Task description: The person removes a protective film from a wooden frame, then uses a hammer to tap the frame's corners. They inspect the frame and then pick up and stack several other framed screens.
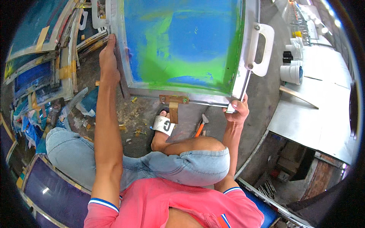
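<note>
A metal-edged screen printing frame (182,45) is held up before me, its blue mesh smeared with green. White handles are bolted to its sides; the right handle (265,49) shows whole. My left hand (109,60) lies along the frame's left edge, thumb upward, with its other fingers hidden behind. At the lower right corner my right hand (239,111) grips the frame, thumb on the near side, beside a small white piece (230,108). A brownish bracket (173,99) is bolted to the middle of the frame's near edge.
A hammer (202,123) with an orange handle lies on the littered floor near my sandalled foot (163,125). More screen frames (62,57) lean at the left, above scraps of film and tape. On the right, a white table (308,110) carries white buckets (291,75) and a wooden strip (298,96).
</note>
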The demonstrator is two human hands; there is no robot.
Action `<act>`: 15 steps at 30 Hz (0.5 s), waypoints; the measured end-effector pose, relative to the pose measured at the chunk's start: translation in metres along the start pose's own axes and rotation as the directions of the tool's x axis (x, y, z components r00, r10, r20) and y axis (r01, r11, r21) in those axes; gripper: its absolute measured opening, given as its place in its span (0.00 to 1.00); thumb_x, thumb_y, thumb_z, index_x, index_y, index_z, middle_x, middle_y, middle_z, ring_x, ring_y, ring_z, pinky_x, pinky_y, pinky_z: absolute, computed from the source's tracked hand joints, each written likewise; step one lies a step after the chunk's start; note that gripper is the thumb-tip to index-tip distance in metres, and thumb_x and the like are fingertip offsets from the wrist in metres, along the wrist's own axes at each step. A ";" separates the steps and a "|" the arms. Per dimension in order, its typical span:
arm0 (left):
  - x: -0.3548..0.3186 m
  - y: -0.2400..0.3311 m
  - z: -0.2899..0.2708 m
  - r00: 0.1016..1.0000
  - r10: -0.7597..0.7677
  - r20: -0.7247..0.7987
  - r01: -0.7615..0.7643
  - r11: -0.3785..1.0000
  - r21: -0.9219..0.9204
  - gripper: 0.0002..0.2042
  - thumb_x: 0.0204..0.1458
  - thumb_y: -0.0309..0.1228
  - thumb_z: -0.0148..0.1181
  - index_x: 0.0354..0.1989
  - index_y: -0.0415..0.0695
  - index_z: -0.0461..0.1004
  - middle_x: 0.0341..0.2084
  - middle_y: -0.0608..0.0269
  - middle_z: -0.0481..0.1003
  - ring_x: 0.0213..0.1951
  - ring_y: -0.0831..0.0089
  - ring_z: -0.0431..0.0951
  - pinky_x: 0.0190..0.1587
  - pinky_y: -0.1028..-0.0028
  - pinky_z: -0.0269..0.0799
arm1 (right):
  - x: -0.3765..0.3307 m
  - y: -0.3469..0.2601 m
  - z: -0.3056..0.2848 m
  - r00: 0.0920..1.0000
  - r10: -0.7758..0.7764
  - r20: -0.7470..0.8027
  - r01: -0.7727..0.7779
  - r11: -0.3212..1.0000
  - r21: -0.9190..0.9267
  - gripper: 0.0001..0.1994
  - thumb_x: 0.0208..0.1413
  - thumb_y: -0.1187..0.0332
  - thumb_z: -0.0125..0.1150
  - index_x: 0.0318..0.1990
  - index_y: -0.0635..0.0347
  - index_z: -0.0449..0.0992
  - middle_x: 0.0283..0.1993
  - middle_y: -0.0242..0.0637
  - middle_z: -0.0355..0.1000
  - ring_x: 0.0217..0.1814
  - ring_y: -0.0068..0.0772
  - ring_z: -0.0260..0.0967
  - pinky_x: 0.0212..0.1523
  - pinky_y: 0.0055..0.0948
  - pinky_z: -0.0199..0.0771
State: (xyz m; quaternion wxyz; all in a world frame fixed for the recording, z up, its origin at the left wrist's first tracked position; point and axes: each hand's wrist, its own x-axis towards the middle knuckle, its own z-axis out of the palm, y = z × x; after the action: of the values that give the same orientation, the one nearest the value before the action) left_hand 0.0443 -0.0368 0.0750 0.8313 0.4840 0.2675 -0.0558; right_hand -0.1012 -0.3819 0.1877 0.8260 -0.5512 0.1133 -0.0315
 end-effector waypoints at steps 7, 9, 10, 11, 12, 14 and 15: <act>-0.005 0.018 0.027 0.998 0.059 0.008 -0.058 0.996 -0.066 0.24 0.58 0.53 0.56 0.29 0.39 0.75 0.18 0.61 0.73 0.18 0.72 0.72 0.21 0.72 0.68 | -0.006 -0.068 0.045 0.994 0.021 -0.111 -0.084 0.795 -0.600 0.23 0.46 0.68 0.66 0.50 0.71 0.71 0.39 0.42 0.75 0.38 0.30 0.75 0.37 0.30 0.76; -0.004 0.024 0.031 0.998 0.067 0.012 -0.066 0.994 -0.091 0.24 0.58 0.52 0.57 0.30 0.39 0.74 0.18 0.61 0.73 0.17 0.72 0.72 0.20 0.73 0.68 | -0.003 -0.091 0.069 0.986 0.047 -0.159 -0.162 0.480 -0.862 0.20 0.50 0.66 0.65 0.48 0.70 0.73 0.37 0.38 0.75 0.36 0.26 0.71 0.37 0.27 0.71; -0.003 0.026 0.033 0.996 0.083 0.021 -0.080 0.992 -0.099 0.24 0.58 0.52 0.57 0.30 0.39 0.74 0.18 0.61 0.73 0.17 0.72 0.72 0.20 0.73 0.68 | -0.002 -0.099 0.080 0.981 0.053 -0.187 -0.194 0.291 -0.937 0.19 0.52 0.65 0.64 0.48 0.69 0.74 0.36 0.36 0.74 0.34 0.24 0.69 0.37 0.26 0.69; -0.004 0.028 0.036 0.995 0.095 0.032 -0.091 0.991 -0.103 0.24 0.58 0.52 0.56 0.30 0.39 0.74 0.18 0.61 0.73 0.17 0.72 0.72 0.20 0.73 0.68 | -0.004 -0.100 0.092 0.963 -0.001 -0.268 -0.262 0.209 -0.942 0.18 0.54 0.64 0.63 0.47 0.69 0.74 0.35 0.37 0.76 0.36 0.26 0.70 0.40 0.29 0.70; -0.005 0.030 0.037 0.993 0.108 0.040 -0.104 0.989 -0.107 0.24 0.58 0.52 0.56 0.30 0.39 0.74 0.18 0.61 0.73 0.18 0.72 0.72 0.20 0.73 0.68 | -0.006 -0.098 0.102 0.953 -0.090 -0.290 -0.265 0.223 -0.938 0.18 0.54 0.64 0.63 0.46 0.69 0.74 0.35 0.38 0.76 0.36 0.26 0.70 0.40 0.29 0.70; -0.009 0.031 0.040 0.996 0.079 0.031 -0.074 0.989 -0.127 0.23 0.58 0.51 0.56 0.29 0.39 0.74 0.18 0.61 0.73 0.17 0.72 0.72 0.20 0.73 0.68 | -0.018 -0.091 0.115 0.907 -0.259 -0.333 -0.267 0.257 -0.929 0.17 0.54 0.63 0.63 0.45 0.69 0.74 0.35 0.38 0.75 0.35 0.26 0.70 0.39 0.29 0.70; -0.010 0.032 0.040 0.998 0.064 0.027 -0.060 0.989 -0.134 0.23 0.58 0.51 0.56 0.29 0.39 0.74 0.18 0.61 0.73 0.17 0.72 0.72 0.20 0.73 0.68 | -0.024 -0.090 0.116 0.913 -0.268 -0.306 -0.218 0.314 -0.924 0.17 0.54 0.63 0.64 0.44 0.69 0.73 0.35 0.39 0.76 0.36 0.27 0.70 0.40 0.30 0.71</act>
State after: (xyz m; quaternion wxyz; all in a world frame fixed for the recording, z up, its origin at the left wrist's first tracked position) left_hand 0.0624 -0.0550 0.1202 0.8673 0.4345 0.2423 -0.0196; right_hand -0.0926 -0.3079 0.3164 0.3003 -0.9109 0.2696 -0.0861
